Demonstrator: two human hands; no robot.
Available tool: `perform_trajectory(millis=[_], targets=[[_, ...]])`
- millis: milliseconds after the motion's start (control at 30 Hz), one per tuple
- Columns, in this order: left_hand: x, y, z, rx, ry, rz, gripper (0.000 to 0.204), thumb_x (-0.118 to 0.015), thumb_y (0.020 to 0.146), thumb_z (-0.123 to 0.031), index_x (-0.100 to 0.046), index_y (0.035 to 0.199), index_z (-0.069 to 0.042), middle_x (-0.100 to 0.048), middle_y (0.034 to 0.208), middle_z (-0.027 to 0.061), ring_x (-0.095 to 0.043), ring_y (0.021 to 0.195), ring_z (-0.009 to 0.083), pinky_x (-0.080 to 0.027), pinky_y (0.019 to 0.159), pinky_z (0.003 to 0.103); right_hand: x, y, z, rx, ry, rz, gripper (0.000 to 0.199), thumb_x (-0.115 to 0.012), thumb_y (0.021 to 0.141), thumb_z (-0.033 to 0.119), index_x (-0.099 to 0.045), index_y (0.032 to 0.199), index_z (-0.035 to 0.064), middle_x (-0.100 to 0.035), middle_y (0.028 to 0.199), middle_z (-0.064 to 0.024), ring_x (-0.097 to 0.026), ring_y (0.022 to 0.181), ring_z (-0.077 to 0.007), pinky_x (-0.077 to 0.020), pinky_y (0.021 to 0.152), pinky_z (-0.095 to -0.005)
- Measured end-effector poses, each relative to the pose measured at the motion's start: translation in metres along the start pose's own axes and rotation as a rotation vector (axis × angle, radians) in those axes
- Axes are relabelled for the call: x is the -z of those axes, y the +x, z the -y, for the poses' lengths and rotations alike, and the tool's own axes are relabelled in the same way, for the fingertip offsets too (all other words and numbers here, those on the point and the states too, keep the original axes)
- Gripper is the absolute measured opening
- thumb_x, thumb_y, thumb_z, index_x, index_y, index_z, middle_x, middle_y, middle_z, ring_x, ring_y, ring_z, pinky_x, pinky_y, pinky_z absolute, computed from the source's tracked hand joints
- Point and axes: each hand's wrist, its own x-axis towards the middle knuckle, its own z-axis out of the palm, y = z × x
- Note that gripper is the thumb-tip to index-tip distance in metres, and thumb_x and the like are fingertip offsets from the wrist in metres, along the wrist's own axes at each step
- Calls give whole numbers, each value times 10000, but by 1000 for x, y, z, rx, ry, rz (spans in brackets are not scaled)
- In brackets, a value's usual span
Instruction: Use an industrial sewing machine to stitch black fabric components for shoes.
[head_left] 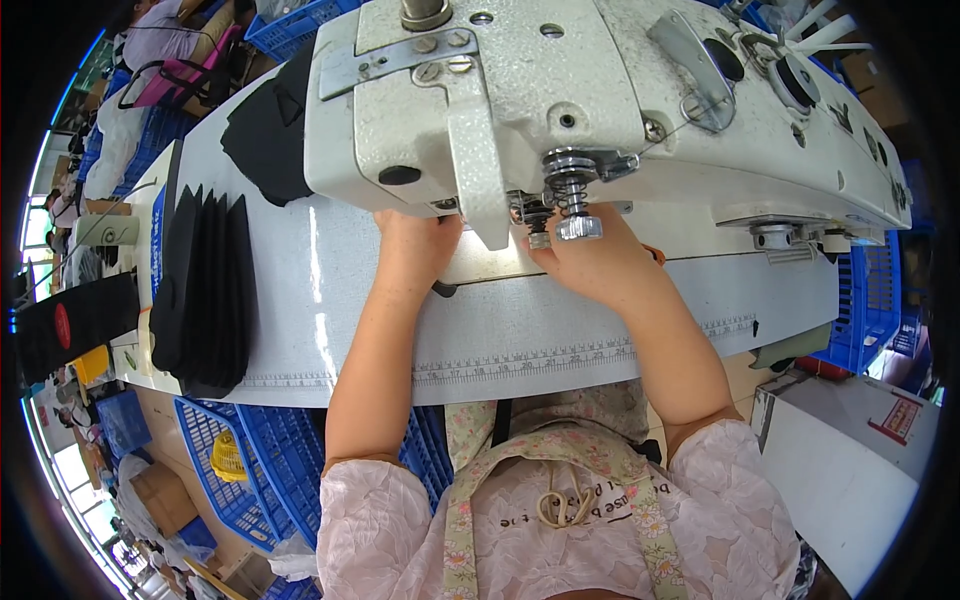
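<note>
Both your hands are up under the head of the white sewing machine [600, 110], right at the needle area, on the pale desk [560, 330] just in front of you. Your left hand [415, 245] lies flat with its fingertips tucked beneath the machine, and whether its grip holds anything I cannot tell. Your right hand [590, 262] sits just below the chrome tension knob [572, 195], fingers hidden by the machine too, so its grip is also hard to read. A small dark piece [443, 289] peeks out beside your left wrist. A printed ruler strip [560, 358] runs along the desk's near edge. Out to your left, a fanned stack of black fabric pieces [205, 290] lies on the desk, with another black pile [270, 135] further back beside the machine. Blue plastic crates [250, 450] stand under the desk on your left, a yellow object [228, 457] inside one, and another blue crate [865, 310] is at your right. Lower right, a white box [850, 470] bears a red-and-white label [900, 418]
</note>
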Motion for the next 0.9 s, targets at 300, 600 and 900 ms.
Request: perform_trajectory(millis=[300,600,900], targets=[[-1,0,8,-3,-52,-4,150,-631,693,-47,-626,842,-44,-630,798,117,-589,788,335,-439,688,424,-1,3,1,-12,30,22,85,-603,710,109,-574,682,34,-584,660,-133,-596,672,-299,-474,642,-402],[5,-3,-1,11,-21,26,185,-646,678,-43,-631,862,-55,-631,835,109,-583,832,326,-432,740,417,-6,-1,-6,58,-31,7,457,-593,793,376,-581,755,-79,-571,613,-179,-570,601,-353,-491,578,-412],[0,2,1,34,-11,43,179,-656,677,-43,-631,854,-50,-636,836,95,-586,844,318,-434,758,403,-2,-1,-5,26,-6,-59,91,-602,714,129,-588,686,42,-586,666,-127,-588,689,-302,-461,658,-413]])
